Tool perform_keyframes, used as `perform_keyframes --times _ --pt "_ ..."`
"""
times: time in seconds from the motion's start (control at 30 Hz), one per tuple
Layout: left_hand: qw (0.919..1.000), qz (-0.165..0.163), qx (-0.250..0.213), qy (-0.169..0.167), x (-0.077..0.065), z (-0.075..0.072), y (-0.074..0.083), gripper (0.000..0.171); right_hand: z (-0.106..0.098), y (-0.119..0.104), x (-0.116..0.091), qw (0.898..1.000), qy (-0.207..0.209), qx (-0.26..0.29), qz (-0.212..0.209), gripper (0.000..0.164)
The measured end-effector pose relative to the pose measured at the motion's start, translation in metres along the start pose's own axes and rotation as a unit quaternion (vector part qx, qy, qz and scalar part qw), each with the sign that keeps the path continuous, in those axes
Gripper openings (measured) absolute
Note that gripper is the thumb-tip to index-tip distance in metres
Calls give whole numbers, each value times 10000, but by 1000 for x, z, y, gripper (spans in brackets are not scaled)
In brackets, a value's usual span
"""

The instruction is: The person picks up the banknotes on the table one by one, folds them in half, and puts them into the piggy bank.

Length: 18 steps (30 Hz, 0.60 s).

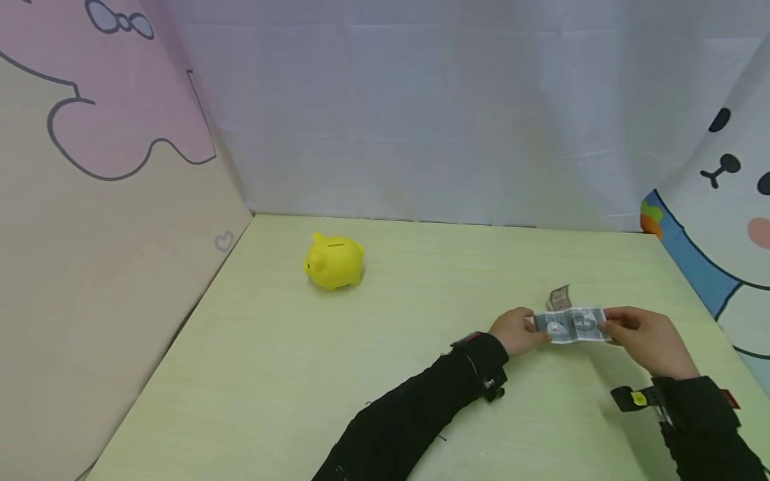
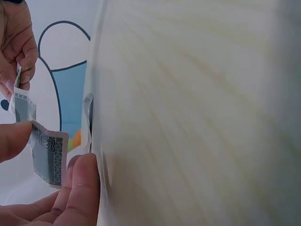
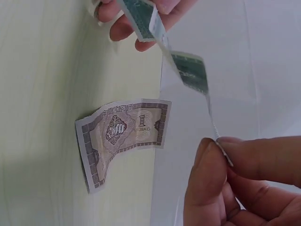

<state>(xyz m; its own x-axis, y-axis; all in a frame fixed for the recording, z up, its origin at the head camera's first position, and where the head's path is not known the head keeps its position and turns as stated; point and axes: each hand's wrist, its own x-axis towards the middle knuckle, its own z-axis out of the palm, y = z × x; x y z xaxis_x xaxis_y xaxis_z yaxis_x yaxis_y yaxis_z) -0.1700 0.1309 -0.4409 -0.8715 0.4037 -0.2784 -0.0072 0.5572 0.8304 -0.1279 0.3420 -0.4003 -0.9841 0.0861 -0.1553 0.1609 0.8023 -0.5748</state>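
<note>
Two printed paper notes are in view. One, a grey-green rectangular paper note (image 1: pixel 568 325) with pale borders, is held above the pale yellow-green, wood-grained surface (image 1: pixel 240 374), toward the person's right side. Its long axis runs side to side, from one hand to the other, and it bends at creases along its length.

Both hands grasp it, one at each end. The left hand (image 1: pixel 519 332) has its grip on the left end, thumb on one edge and fingers at the other, slightly parted around the paper. The right hand (image 1: pixel 652 339) pinches the right end, its grip closed thin between thumb and forefinger.

Just beyond that note, a brown-and-cream rectangular paper note (image 3: pixel 127 129) marked with a 1 rests on the surface, curled, its long axis running away from the person.

One bright yellow, pig-shaped bank (image 1: pixel 333 264) stands upright on the surface, well apart to the left, its snout toward the person's left and its slot on top. Two black sleeves (image 1: pixel 409 414) cover the forearms.
</note>
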Motion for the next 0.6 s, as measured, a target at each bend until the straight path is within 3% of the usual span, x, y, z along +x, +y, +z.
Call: perform_keyframes --times 0.3,0.6 --pt "9972 25 -673 326 1 -3 0 40 1 0 1 10000 53 -7 -33 40" --pt "9881 240 -1374 643 -1 -13 -1 33 4 -1 3 9998 63 140 -84 43"
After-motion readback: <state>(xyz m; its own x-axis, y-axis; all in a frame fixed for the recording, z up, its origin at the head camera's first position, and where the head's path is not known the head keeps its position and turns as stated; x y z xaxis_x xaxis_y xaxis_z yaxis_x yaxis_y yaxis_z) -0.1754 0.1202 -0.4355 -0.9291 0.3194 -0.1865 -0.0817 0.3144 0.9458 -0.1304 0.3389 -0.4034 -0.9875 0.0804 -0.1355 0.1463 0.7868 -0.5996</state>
